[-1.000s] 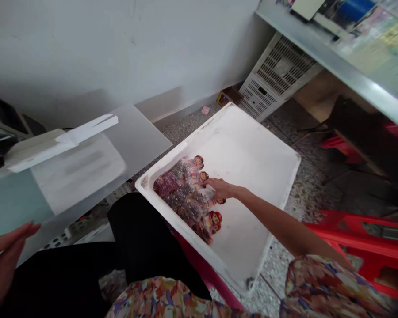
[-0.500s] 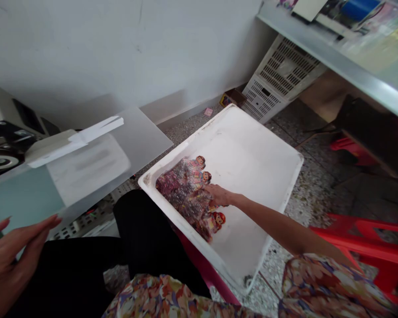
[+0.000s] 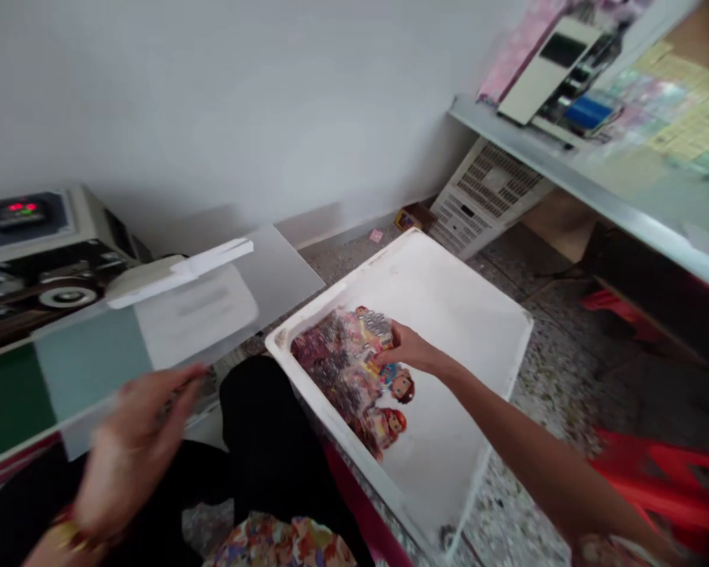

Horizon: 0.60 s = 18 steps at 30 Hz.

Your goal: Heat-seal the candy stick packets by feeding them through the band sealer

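A white shallow tray (image 3: 466, 315) sits tilted in view beside my knees. In its left corner lies a pile of shiny clear packets with doll figures (image 3: 336, 362), some heads poking out on the right side. My right hand (image 3: 410, 348) reaches into the tray from the right, its thumb and fingers closed around the edge of a doll packet (image 3: 378, 331) on top of the pile. To the left, my left hand (image 3: 139, 441) hovers over my lap near the worktable edge, blurred, fingers stretched out with a gap at the thumb and nothing visible in them.
A machine with a red display (image 3: 24, 209) stands at the left behind a flat worktable (image 3: 94, 354) with a white strip. Slotted white crates (image 3: 478, 197) stand under a metal-edged table (image 3: 614, 205) at the right. A red plastic stool (image 3: 655, 480) is at lower right.
The view has shifted, bringing more of the left machine into sight. My left hand has moved right and inward. My right hand has closed on a packet, and the doll packets lie differently.
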Tool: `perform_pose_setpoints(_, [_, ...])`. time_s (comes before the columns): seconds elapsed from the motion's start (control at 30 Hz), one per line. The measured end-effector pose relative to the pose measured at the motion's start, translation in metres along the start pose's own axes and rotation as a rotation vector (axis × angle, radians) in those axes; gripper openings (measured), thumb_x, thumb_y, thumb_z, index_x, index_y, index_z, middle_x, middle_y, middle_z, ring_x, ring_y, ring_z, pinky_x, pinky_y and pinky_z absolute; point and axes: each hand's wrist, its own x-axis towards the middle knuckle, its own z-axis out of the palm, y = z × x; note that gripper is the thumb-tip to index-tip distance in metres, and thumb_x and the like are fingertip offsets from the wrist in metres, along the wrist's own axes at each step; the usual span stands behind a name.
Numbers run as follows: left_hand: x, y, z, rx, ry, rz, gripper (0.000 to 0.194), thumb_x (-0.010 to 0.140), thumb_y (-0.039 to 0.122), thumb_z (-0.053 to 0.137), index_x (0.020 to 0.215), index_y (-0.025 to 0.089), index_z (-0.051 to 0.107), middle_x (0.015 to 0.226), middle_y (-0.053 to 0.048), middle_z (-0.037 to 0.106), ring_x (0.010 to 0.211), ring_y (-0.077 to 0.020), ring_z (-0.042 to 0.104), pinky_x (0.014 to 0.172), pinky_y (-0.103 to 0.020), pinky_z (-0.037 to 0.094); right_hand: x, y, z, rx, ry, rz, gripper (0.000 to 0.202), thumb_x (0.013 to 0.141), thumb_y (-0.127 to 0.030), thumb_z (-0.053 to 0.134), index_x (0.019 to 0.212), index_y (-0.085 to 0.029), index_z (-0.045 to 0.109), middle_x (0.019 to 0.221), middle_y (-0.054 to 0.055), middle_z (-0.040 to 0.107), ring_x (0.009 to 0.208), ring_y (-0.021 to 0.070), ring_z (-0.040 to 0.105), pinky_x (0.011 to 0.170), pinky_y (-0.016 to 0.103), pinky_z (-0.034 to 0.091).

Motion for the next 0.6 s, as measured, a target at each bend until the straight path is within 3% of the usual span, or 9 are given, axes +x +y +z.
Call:
perform_pose_setpoints(0.1, [0.021,0.045,0.032,-0.258,-0.080,0.025,0.030,0.096,0.040,0.060,0.124,0.032,0.062,0.119,-0.001,0.075,0.106,-0.0220,0.072,0.094,-0.038,0.058,0.031,-0.062,0.060,0.104,0.078,-0.144,0.060,0.058,-0.032,0.088,0.108,-0.024,0.057,0.092,-0.003,0.069,0.083,0.0189,0.066,0.076,0.032,0.056])
perform_pose_setpoints(0.2, [0.049,0.061,0.051,-0.424,-0.020,-0.133,0.055,0.090,0.041,0.068,0.138,0.024,0.049,0.127,-0.009,0.070,0.107,-0.0230,0.070,0.093,-0.038,0.057,0.066,-0.111,0.122,0.142,0.103,-0.328,0.056,0.064,-0.033,0.084,0.112,-0.025,0.057,0.099,-0.002,0.071,0.090,0.0193,0.067,0.082,0.034,0.055])
perform_pose_setpoints(0.3, [0.074,0.044,0.048,-0.485,0.100,-0.334,0.042,0.086,0.034,0.067,0.124,0.021,0.053,0.105,-0.004,0.071,0.086,-0.0186,0.067,0.080,-0.033,0.054,0.103,-0.139,0.165,0.044,0.151,-0.365,0.050,0.064,-0.038,0.083,0.103,-0.023,0.055,0.092,-0.001,0.070,0.085,0.0200,0.066,0.079,0.034,0.054])
perform_pose_setpoints(0.4, [0.090,0.014,0.034,-0.466,0.115,-0.479,0.026,0.083,0.028,0.066,0.106,0.020,0.055,0.088,-0.001,0.069,0.077,-0.0180,0.063,0.074,-0.031,0.049,0.138,-0.152,0.187,-0.170,0.149,-0.314,0.046,0.065,-0.041,0.083,0.094,-0.024,0.052,0.086,0.000,0.068,0.081,0.0211,0.065,0.074,0.033,0.050])
perform_pose_setpoints(0.6, [0.108,-0.028,0.017,-0.064,0.038,-0.646,0.015,0.087,0.032,0.065,0.098,0.023,0.065,0.104,-0.006,0.074,0.113,-0.0324,0.060,0.098,-0.051,0.041,0.186,-0.168,0.204,-0.783,0.103,-0.249,0.044,0.081,-0.058,0.076,0.100,-0.023,0.056,0.091,0.005,0.070,0.088,0.0251,0.065,0.076,0.033,0.048])
